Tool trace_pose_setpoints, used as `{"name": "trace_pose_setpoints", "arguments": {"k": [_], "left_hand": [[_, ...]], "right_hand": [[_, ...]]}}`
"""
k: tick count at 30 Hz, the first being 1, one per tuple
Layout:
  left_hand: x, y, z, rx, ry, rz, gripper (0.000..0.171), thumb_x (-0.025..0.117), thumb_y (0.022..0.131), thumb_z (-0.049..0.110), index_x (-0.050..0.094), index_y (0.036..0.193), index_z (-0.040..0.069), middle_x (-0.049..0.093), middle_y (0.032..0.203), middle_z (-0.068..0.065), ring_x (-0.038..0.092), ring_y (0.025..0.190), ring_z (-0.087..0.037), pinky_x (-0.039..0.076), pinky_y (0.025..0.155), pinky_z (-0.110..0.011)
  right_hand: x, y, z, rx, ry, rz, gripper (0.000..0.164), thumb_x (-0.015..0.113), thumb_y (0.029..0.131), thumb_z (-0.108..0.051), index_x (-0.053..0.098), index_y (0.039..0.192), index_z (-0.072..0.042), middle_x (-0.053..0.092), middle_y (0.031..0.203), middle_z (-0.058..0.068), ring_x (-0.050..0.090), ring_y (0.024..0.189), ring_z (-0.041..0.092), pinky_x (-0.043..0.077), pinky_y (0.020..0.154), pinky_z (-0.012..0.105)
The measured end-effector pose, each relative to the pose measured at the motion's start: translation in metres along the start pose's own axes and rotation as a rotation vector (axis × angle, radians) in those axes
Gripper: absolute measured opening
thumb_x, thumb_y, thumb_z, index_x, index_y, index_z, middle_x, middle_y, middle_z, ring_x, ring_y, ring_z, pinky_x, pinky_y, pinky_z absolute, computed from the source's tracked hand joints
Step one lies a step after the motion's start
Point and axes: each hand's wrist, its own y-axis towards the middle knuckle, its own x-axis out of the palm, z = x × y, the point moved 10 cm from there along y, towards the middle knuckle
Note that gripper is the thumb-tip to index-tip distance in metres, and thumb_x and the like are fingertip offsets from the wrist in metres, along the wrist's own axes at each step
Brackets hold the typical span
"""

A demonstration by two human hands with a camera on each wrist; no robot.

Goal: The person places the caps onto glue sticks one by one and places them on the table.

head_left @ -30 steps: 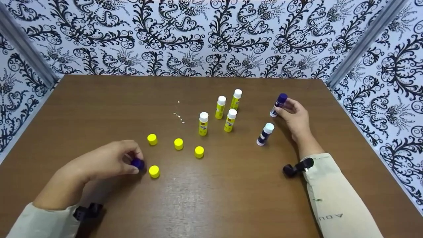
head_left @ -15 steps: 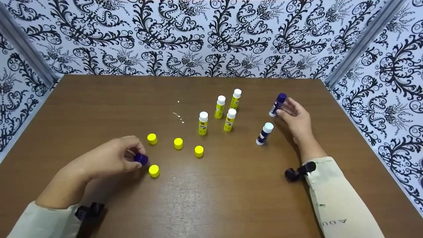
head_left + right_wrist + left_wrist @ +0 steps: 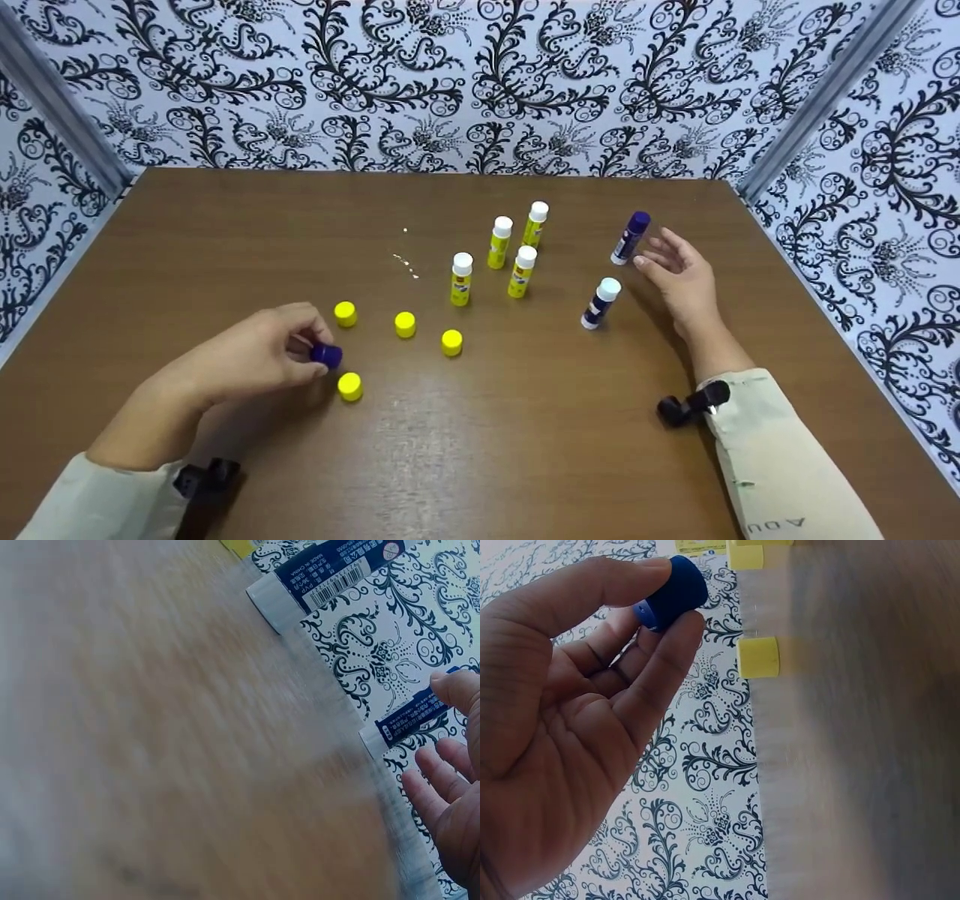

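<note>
Between thumb and fingertips, my left hand (image 3: 251, 360) pinches a dark blue glue stick cap (image 3: 327, 355); the left wrist view shows this blue cap (image 3: 676, 594) held clear of the palm. Beside it on the table is a yellow cap (image 3: 350, 387). Over on the right, my right hand (image 3: 684, 281) has loosely spread fingers and holds nothing. Just left of those fingers, apart from them, a blue glue stick (image 3: 629, 238) stands upright with its blue cap on. Nearer to me stands another blue glue stick (image 3: 601, 304), its white top uncovered.
Several yellow glue sticks (image 3: 460, 279) with white tops stand upright mid-table. More yellow caps (image 3: 405, 325) sit to their front left. White crumbs (image 3: 406, 264) lie on the brown table (image 3: 247, 225). Patterned walls (image 3: 390, 90) enclose the back and sides.
My right hand has let go of the capped blue glue stick and drawn back to the right. My left hand has raised the blue cap slightly and moved it a little rightward.
</note>
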Motion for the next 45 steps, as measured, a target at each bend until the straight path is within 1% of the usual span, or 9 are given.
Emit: {"name": "trace_pose_setpoints", "arguments": {"k": [5, 7, 10, 15, 22, 28, 32, 35, 45], "left_hand": [[-0.001, 0.001, 0.002, 0.013, -0.046, 0.012, 0.022, 0.081, 0.087, 0.006, 0.066, 0.101, 0.014, 0.067, 0.106, -0.002, 0.071, 0.105, -0.022, 0.064, 0.09, -0.032], [-0.002, 0.001, 0.003, 0.018, -0.077, 0.017, 0.022, 0.081, 0.087, 0.004, 0.067, 0.102, 0.012, 0.067, 0.107, -0.003, 0.072, 0.106, -0.023, 0.064, 0.089, -0.03], [-0.002, 0.002, 0.003, 0.022, -0.104, 0.033, 0.022, 0.08, 0.088, 0.004, 0.067, 0.103, 0.012, 0.067, 0.109, -0.004, 0.073, 0.105, -0.023, 0.064, 0.089, -0.027], [-0.005, 0.001, 0.006, 0.042, -0.105, 0.065, 0.022, 0.081, 0.088, 0.005, 0.068, 0.102, 0.014, 0.068, 0.111, -0.003, 0.073, 0.104, -0.021, 0.063, 0.088, -0.026], [-0.007, 0.002, 0.008, 0.052, -0.09, 0.089, 0.023, 0.081, 0.088, 0.005, 0.067, 0.102, 0.017, 0.067, 0.111, 0.0, 0.072, 0.105, -0.02, 0.063, 0.091, -0.028], [-0.009, 0.002, 0.011, 0.08, -0.087, 0.11, 0.022, 0.082, 0.088, 0.006, 0.068, 0.103, 0.015, 0.066, 0.112, -0.001, 0.072, 0.106, -0.021, 0.063, 0.093, -0.032], [-0.01, 0.0, 0.014, 0.107, -0.103, 0.122, 0.021, 0.082, 0.089, 0.008, 0.068, 0.104, 0.013, 0.066, 0.114, -0.003, 0.073, 0.106, -0.023, 0.063, 0.093, -0.035], [-0.012, 0.0, 0.015, 0.115, -0.119, 0.138, 0.021, 0.082, 0.089, 0.008, 0.069, 0.105, 0.013, 0.067, 0.114, -0.002, 0.073, 0.107, -0.023, 0.064, 0.091, -0.032], [-0.014, 0.002, 0.015, 0.143, -0.15, 0.175, 0.024, 0.081, 0.087, 0.001, 0.069, 0.104, 0.013, 0.066, 0.113, -0.001, 0.073, 0.107, -0.021, 0.063, 0.09, -0.025]], "right_hand": [[-0.004, -0.003, -0.002, -0.014, 0.064, 0.028, 0.065, 0.075, 0.094, -0.006, 0.047, 0.153, -0.002, 0.065, 0.129, 0.007, 0.065, 0.111, 0.01, 0.059, 0.088, 0.016], [-0.005, -0.003, -0.003, -0.026, 0.092, 0.036, 0.06, 0.076, 0.093, -0.003, 0.052, 0.148, -0.002, 0.067, 0.118, -0.002, 0.066, 0.107, 0.009, 0.061, 0.084, 0.018], [-0.006, -0.004, -0.006, -0.045, 0.113, 0.041, 0.049, 0.076, 0.092, -0.002, 0.059, 0.138, -0.005, 0.067, 0.108, -0.007, 0.066, 0.104, 0.011, 0.063, 0.083, 0.021], [-0.006, -0.007, -0.01, -0.067, 0.17, 0.031, 0.034, 0.076, 0.093, -0.003, 0.065, 0.124, -0.012, 0.068, 0.108, -0.001, 0.067, 0.099, 0.011, 0.064, 0.081, 0.023], [-0.006, -0.009, -0.017, -0.145, 0.297, 0.016, 0.024, 0.073, 0.094, 0.002, 0.069, 0.114, -0.01, 0.071, 0.104, 0.005, 0.069, 0.09, 0.013, 0.064, 0.077, 0.027], [0.001, -0.012, -0.024, -0.223, 0.396, -0.075, 0.028, 0.065, 0.096, 0.009, 0.066, 0.123, -0.002, 0.071, 0.107, 0.008, 0.072, 0.092, 0.017, 0.064, 0.079, 0.028], [0.008, -0.016, -0.029, -0.272, 0.43, -0.173, 0.036, 0.063, 0.097, 0.009, 0.058, 0.132, 0.008, 0.071, 0.112, 0.011, 0.074, 0.097, 0.019, 0.065, 0.082, 0.03], [0.014, -0.018, -0.032, -0.305, 0.458, -0.255, 0.038, 0.061, 0.098, 0.009, 0.056, 0.135, 0.007, 0.071, 0.115, 0.014, 0.075, 0.1, 0.022, 0.064, 0.084, 0.031], [0.032, -0.028, -0.036, -0.309, 0.476, -0.436, 0.049, 0.065, 0.097, 0.001, 0.049, 0.141, 0.013, 0.069, 0.122, 0.02, 0.073, 0.11, 0.028, 0.063, 0.094, 0.037]]}}
